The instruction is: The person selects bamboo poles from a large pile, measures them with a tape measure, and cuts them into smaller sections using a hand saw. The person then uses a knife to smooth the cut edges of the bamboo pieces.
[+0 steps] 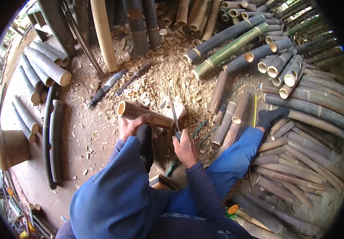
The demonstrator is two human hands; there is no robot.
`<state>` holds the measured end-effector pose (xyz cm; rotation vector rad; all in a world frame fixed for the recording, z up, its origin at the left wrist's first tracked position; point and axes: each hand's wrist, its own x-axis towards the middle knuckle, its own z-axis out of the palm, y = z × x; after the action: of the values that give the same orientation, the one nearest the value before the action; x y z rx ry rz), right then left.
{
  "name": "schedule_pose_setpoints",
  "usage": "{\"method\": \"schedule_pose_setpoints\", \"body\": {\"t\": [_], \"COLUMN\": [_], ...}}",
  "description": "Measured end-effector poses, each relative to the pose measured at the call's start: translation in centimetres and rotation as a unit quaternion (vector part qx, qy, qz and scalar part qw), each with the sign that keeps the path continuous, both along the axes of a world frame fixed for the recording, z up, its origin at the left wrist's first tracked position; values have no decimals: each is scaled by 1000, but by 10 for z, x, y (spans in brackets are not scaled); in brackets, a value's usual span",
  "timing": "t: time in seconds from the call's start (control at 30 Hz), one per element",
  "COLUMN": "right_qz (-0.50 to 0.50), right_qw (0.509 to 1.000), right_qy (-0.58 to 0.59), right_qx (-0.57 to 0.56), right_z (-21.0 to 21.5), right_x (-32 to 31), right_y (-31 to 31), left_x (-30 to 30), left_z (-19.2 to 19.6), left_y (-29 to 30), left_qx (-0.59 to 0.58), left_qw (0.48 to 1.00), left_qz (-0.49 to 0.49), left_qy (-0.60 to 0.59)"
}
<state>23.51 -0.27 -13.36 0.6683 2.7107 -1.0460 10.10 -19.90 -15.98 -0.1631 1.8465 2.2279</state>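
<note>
My left hand point(130, 126) is closed around a short bamboo tube point(150, 116), whose open pale end points left. The tube lies crosswise above my left knee. In my right hand point(186, 148) is a knife point(172, 106), gripped by its dark handle. Its long narrow blade points away from me and crosses beside the tube's right end; whether the edge touches the bamboo I cannot tell. A pale wooden block point(180, 113) sits just behind the blade, partly covered.
Wood shavings point(160, 75) cover the ground ahead. A sheathed blade point(108, 85) and a dark stick-like tool point(134, 77) lie there. Cut bamboo tubes point(48, 65) are at left; large bamboo stacks point(307, 101) fill the right. A brown bucket point(10, 147) stands far left.
</note>
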Motion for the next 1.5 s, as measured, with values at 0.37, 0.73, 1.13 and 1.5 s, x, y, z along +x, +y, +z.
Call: {"method": "schedule_pose_setpoints", "body": {"t": [0.37, 0.73, 1.13, 1.5], "right_qz": [17, 22, 7, 22], "right_qw": [999, 994, 998, 995], "right_qy": [18, 11, 2, -10], "right_qx": [42, 104, 67, 94], "right_z": [-18, -32, -27, -25], "right_x": [5, -9, 6, 3], "right_y": [3, 13, 9, 3], "left_x": [-3, -4, -1, 11], "left_z": [17, 15, 16, 17], "left_y": [1, 19, 5, 7], "left_qx": [134, 80, 62, 50], "left_qw": [985, 993, 996, 996], "left_qz": [81, 86, 54, 80], "left_qy": [-74, 3, -20, -6]}}
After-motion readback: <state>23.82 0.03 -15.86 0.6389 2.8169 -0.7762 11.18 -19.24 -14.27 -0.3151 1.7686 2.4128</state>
